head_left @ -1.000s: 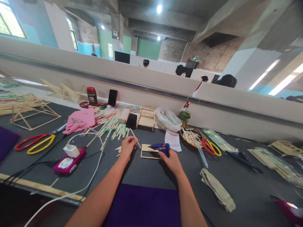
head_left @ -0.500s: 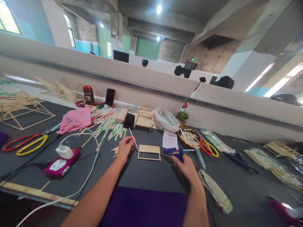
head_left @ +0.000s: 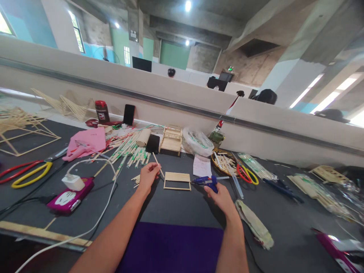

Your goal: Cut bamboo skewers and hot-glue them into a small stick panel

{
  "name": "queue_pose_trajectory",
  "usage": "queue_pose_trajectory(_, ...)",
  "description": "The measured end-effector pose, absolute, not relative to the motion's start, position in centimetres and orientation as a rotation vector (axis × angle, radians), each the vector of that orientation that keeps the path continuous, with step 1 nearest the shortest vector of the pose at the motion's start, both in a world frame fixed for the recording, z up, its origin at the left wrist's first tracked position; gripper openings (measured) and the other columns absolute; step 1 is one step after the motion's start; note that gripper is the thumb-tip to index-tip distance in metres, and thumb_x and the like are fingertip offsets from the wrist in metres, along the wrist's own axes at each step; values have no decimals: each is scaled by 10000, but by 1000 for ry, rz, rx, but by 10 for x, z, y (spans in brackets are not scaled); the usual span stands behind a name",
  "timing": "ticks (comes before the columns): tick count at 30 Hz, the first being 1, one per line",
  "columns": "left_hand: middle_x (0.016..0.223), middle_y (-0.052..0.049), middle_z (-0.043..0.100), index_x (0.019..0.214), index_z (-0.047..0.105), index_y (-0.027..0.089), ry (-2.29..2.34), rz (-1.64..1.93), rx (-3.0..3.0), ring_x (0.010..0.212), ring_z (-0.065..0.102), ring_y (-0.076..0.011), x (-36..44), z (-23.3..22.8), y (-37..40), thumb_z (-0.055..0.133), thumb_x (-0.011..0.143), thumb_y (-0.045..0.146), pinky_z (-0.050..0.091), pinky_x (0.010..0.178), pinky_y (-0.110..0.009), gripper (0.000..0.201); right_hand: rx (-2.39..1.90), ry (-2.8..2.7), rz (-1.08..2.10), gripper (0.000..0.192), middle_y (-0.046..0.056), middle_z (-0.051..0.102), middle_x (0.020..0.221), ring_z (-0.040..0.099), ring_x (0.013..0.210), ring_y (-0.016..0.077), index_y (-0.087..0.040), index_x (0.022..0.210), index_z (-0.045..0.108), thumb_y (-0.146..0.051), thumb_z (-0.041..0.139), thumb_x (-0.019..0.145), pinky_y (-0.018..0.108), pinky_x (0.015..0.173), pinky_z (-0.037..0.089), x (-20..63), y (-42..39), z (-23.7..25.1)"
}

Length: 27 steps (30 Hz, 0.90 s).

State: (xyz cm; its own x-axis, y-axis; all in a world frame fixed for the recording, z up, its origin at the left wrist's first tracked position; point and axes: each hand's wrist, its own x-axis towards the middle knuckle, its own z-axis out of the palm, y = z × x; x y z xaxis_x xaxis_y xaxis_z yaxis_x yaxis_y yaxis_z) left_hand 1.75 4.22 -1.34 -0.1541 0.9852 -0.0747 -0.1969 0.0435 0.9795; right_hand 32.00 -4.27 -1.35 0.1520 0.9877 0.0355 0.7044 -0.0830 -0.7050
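Left hand (head_left: 148, 176) pinches a thin bamboo stick (head_left: 158, 164), just left of the flat stick panel (head_left: 177, 180) on the counter (head_left: 176, 206). Right hand (head_left: 220, 195) has a full grip around the blue glue gun (head_left: 207, 181), nozzle toward the panel. Risk: hot glue dripping onto fingers, or the stick setting crooked.

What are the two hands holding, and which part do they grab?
The left hand pinches a thin wooden stick near its lower end. The right hand grips the blue glue gun by its handle.

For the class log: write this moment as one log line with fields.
left hand: holds thin stick | right hand: on blue glue gun | stick frame: flat between hands, untouched | surface: dark table
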Motion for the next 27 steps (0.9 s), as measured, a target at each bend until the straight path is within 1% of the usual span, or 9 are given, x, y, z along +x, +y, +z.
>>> queue_pose_trajectory(9,607,16,573,776,651,145,1217,1356,955,537,515,-96,18,-14,42,738,566,440,393,444,-180,373,-1899,-1617,592,330,50,658,624,598,563,188,-178,744,581,-500,524,782,266,540,403,317,-41,-12)
queue_pose_trajectory(16,616,5,582,773,657,145,1218,1354,969,538,526,-101,18,-12,42,744,555,445,399,440,-180,381,-1892,-1628,581,353,60,663,634,604,582,200,-176,743,594,-519,519,778,266,536,398,318,-40,-14)
queue_pose_trajectory(22,596,1,585,765,659,144,1214,1355,981,523,526,-102,18,-12,42,746,547,460,398,435,-183,393,-1907,-1622,521,370,69,673,677,612,633,216,-164,810,629,-517,527,767,277,567,407,320,-39,-17)
queue_pose_trajectory(27,591,1,592,754,658,146,1218,1351,973,516,524,-98,18,-12,41,748,549,463,396,439,-183,389,-1895,-1637,495,392,70,673,680,618,666,225,-159,826,649,-526,525,766,280,579,412,321,-39,-19)
